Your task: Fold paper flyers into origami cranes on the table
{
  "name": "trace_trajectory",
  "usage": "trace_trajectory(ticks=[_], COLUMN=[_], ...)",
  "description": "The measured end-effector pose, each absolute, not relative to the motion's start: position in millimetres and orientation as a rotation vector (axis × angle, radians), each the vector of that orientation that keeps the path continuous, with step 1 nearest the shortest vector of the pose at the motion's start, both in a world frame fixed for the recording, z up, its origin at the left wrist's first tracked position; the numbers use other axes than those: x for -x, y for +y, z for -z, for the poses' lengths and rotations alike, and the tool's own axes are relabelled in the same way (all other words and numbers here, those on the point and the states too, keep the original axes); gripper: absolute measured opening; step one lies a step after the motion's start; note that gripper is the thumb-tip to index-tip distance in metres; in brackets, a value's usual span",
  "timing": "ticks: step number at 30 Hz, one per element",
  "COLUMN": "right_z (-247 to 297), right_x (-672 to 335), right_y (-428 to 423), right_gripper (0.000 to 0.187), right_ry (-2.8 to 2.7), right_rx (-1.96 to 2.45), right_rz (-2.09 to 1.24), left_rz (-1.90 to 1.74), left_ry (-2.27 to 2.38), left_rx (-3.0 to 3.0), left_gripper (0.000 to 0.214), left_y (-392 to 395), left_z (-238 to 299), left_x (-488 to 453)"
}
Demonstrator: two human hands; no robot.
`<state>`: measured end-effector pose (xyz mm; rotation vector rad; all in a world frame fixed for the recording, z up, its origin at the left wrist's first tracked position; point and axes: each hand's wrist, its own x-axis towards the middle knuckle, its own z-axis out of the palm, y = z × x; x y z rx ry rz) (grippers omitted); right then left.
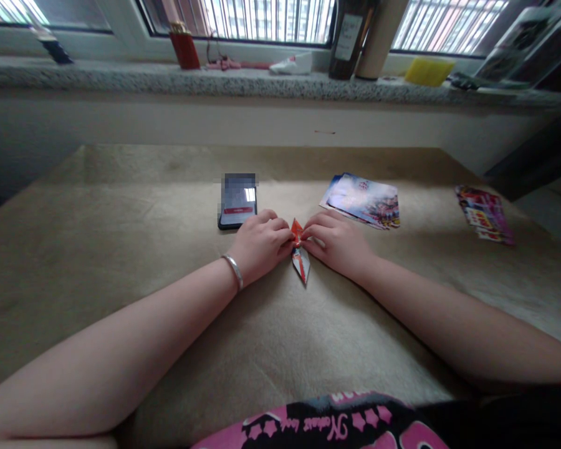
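Note:
A small folded piece of paper (302, 264), red-orange and white with pointed ends, lies between my hands at the middle of the table. My left hand (263, 244), with a silver bangle at its wrist, pinches the paper's left edge. From the other side, the fingertips of my right hand (335, 242) are closed on its right edge. Part of the paper's middle is hidden by the fingertips. Just beyond my left hand lies a phone (237, 202) with its screen lit and partly blurred.
A stack of printed cards (367, 198) lies beyond my right hand. More colourful cards (485, 215) are fanned near the right edge of the tan table (144, 181). On the windowsill stand a red container (184, 48), a dark bottle (348, 40) and a yellow block (429, 72).

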<state>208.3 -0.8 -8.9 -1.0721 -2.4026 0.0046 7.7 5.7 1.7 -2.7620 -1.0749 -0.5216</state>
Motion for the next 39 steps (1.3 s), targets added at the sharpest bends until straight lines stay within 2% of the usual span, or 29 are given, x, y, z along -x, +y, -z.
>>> trace_trajectory(ticks=[12,19,26,33,39], right_z=[5,7,5,-2,1], right_x=[-209,-210,-210,-212,-220], right_y=[-2,-4,-8,-8,-2], right_gripper=[0.018,0.018,0.019,0.017,0.017], right_ry=[-2.535,-2.541,-2.575,-2.582,-2.537], right_rx=[0.935,0.987,0.988,0.884,0.834], right_rz=[0.098,0.062,0.111,-0.002,-0.182], left_rz=[0.575,0.449,0.352,0.337,0.261], left_ry=[-0.862,-0.68,-0.768,-0.828,-0.828], left_rx=[2.843,2.921,2.923,2.932,3.063], left_gripper=[0.019,0.032,0.03,0.033,0.048], left_y=[8,3,-1,-5,3], left_z=[2,-6,-8,-4,-7], left_x=[0,8,5,7,15])
